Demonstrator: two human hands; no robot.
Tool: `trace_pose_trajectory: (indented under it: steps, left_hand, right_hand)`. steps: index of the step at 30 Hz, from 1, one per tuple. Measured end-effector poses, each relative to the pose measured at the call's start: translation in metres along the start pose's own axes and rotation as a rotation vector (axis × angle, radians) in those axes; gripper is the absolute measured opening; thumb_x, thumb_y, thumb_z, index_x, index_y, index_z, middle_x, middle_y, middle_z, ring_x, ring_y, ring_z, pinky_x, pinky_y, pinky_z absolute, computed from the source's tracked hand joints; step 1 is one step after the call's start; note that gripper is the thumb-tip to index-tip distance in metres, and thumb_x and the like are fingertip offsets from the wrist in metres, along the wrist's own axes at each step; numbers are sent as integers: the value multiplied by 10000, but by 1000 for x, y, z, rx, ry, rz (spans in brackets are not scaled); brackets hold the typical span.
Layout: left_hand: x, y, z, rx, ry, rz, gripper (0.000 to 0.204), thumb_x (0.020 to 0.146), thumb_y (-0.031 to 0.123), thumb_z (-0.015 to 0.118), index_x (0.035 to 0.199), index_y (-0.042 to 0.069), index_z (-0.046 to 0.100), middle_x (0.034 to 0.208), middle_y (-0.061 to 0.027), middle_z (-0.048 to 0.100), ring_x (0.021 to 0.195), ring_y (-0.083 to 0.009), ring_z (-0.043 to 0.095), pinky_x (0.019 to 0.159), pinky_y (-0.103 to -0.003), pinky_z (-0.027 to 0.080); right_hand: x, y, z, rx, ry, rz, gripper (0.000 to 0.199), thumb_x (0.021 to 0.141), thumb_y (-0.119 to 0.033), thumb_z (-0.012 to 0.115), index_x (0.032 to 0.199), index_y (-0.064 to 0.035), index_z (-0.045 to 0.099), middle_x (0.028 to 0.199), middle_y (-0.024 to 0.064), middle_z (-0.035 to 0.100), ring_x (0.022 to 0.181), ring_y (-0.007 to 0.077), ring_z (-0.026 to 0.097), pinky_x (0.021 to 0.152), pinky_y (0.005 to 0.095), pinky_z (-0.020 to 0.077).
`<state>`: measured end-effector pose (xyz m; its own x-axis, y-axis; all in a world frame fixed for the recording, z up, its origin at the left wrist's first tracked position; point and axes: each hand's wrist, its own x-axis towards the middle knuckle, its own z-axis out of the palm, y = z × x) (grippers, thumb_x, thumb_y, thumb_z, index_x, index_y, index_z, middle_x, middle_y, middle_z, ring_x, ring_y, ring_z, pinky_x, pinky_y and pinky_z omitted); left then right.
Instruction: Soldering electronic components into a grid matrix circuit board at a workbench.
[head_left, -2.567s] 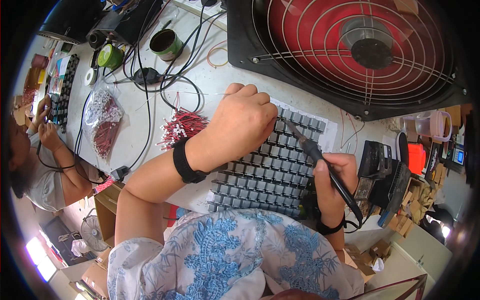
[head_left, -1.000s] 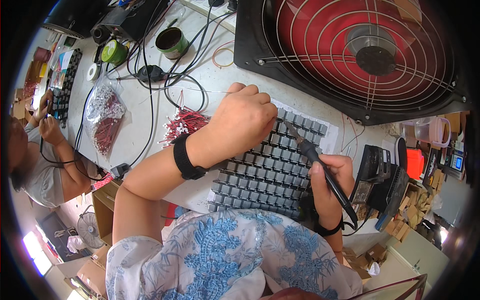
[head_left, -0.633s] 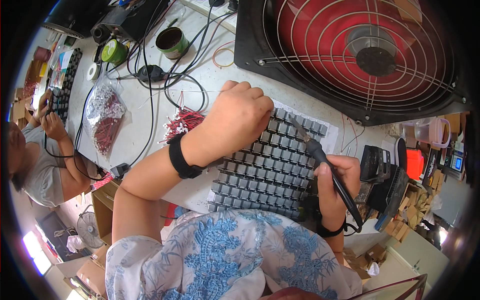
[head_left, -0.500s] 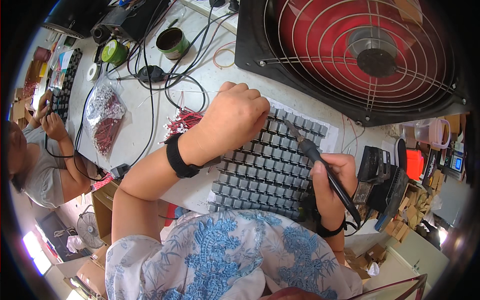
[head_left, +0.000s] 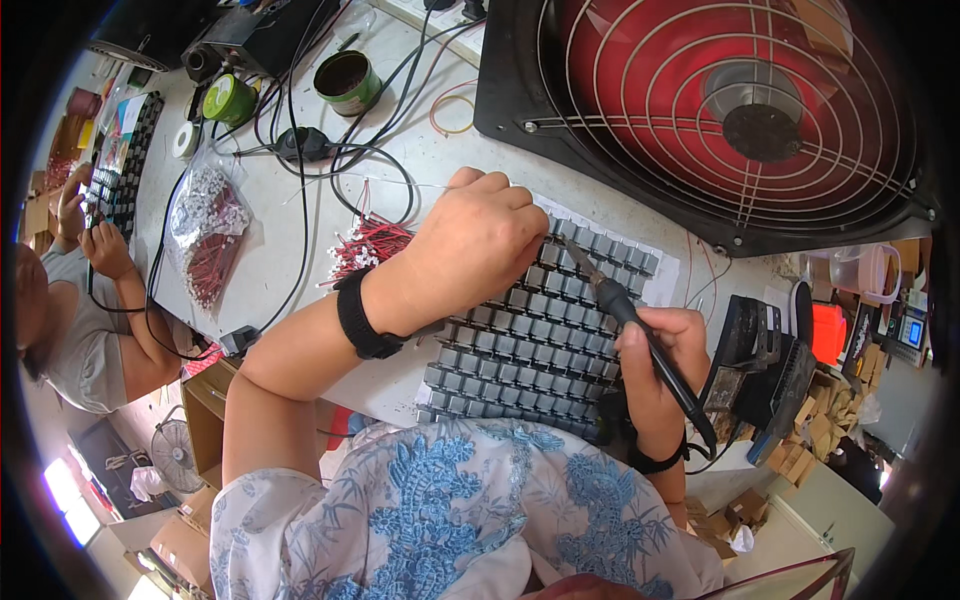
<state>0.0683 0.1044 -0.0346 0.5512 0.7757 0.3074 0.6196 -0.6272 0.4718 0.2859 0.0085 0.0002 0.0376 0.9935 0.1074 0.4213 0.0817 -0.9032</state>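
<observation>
Rows of small grey box-shaped parts with dark gaps between them lie in front of me on a white sheet. My right hand grips a black soldering iron, its tip pointing up and left at the far rows. Over the far left part of the rows is my left hand, closed, fingertips hidden underneath. From it a thin silvery solder wire runs out to the left. A bunch of red wires with white connectors lies just left of that wrist.
A large fan with a wire guard stands at the far right. Left are a clear bag of wires, black cables and a green tub. Another person works at the left. Black stands sit to my right.
My left hand has shifted slightly right, and the iron's tip has moved a little left. At the left, the other person's far hand has changed position.
</observation>
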Motion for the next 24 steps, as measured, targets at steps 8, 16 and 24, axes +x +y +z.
trace_pose_trajectory:
  steps: [8,16,24]
  left_hand:
    - [-1,0,0,10,-15,-7,110,721,87,704,815,90,647,730,-26,580,741,-234,555,716,-359,401]
    - [-3,-2,-2,5,39,-22,115,725,87,705,820,90,642,730,-42,579,738,-242,559,715,-373,411]
    - [-4,-2,2,8,-10,-14,103,735,98,701,818,91,641,742,-38,593,743,-240,564,712,-369,407]
  right_hand:
    - [-1,2,2,33,-14,9,187,867,-42,675,996,20,554,748,57,630,631,60,570,569,199,446]
    - [-2,1,1,31,19,9,202,858,-38,683,1004,17,555,759,56,632,627,60,562,577,199,447]
    - [-3,1,4,23,-18,20,210,858,-50,689,1012,9,558,759,55,633,635,68,570,585,209,456]
